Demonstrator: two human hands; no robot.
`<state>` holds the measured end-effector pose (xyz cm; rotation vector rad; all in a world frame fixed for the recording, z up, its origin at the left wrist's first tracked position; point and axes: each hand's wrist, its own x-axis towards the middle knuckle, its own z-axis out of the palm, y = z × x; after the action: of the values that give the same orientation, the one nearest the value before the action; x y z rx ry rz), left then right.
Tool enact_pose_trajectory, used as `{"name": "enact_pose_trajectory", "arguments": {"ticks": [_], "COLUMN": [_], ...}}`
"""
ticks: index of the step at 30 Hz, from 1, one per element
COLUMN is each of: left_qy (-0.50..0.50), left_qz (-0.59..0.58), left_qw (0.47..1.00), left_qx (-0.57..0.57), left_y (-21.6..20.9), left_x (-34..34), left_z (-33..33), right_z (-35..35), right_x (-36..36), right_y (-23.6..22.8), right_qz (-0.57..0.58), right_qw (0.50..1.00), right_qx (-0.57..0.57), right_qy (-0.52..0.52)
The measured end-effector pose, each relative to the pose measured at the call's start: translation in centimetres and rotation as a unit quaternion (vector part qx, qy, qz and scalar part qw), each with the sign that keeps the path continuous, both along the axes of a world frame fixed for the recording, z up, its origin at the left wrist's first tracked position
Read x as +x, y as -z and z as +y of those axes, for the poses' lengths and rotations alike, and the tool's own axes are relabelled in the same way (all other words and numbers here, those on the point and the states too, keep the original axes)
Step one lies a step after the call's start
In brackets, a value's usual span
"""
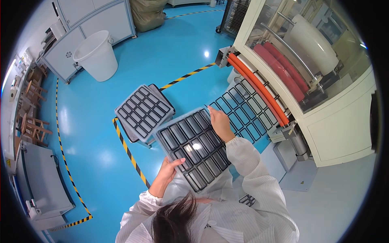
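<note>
A see-through plastic sheet (194, 156) with rows of black rectangular frames is held tilted in front of my body. My left hand (165, 174) grips its lower left edge, thumb on top. At the upper right edge my right hand (221, 124) pinches the sheet near the corner. Light glares off the middle of it. Beyond my left hand, a stack of similar framed sheets (142, 109) lies on a small stand. To the right, a web of the same black frames (243, 109) hangs from the machine's orange roller (259, 90), close behind my right hand.
The cream machine (344, 121) with red rollers (279, 69) behind a window fills the right side. A white bin (101, 60) and a grey cabinet (107, 20) are at the back left. Yellow-black tape (130, 156) marks the blue floor. Wooden stools (34, 123) line the left.
</note>
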<state>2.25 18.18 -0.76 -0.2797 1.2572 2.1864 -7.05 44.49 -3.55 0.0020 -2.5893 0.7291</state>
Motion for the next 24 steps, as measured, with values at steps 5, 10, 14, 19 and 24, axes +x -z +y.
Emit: {"name": "enact_pose_trajectory", "arguments": {"ticks": [5, 10, 14, 19, 24], "left_qy": [-0.002, -0.008, -0.006, -0.012, -0.024], "left_qz": [-0.001, -0.009, -0.013, -0.020, -0.020], "left_qw": [1.000, 0.998, 0.998, 0.999, 0.998], "left_qx": [-0.011, -0.055, -0.060, -0.036, -0.049], "left_y": [-0.7, -0.3, -1.4, -0.7, -0.9], "left_x": [0.0, 0.4, 0.5, 0.8, 1.2], "left_z": [-0.9, -1.9, -2.6, -3.9, -4.8], "right_z": [-0.7, -1.6, -1.5, -0.9, 1.8], "right_x": [-0.3, -0.4, 1.3, 9.7, 21.0], "right_y": [0.0, 0.2, 0.6, -0.9, -4.9], "right_qz": [-0.030, -0.045, -0.064, -0.103, -0.292], "right_qw": [0.999, 0.995, 0.990, 0.981, 0.942], "right_qx": [0.020, 0.082, 0.115, 0.159, 0.160], "right_qy": [-0.006, -0.025, -0.043, -0.050, -0.046]}}
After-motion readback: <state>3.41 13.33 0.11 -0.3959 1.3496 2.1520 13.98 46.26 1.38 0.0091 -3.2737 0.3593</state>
